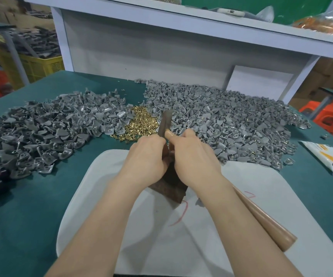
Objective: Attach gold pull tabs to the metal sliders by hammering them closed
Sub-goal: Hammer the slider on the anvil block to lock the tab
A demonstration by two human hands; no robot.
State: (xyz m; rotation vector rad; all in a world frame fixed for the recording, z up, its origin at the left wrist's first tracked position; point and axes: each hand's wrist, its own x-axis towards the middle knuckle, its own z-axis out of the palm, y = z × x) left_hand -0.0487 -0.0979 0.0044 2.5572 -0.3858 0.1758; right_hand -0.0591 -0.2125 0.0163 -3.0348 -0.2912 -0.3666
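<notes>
Left to right: a grey heap of metal sliders (41, 128) looks untouched, gold pull tabs (139, 124) lie between it and a second heap (231, 120), so most work seems left. The left hand (147, 156) and right hand (193, 154) grip closed around a dark block (169, 182); what they pinch is hidden. Wooden handle (265, 222) rests on a white mat (281, 196) over the green surface (21, 196); shelving behind.

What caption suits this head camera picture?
Both hands, left hand and right hand, work at a brown block between grey part heaps.

hands (169, 154) hiding workpiece, hammer handle (265, 222) part-covered
</notes>
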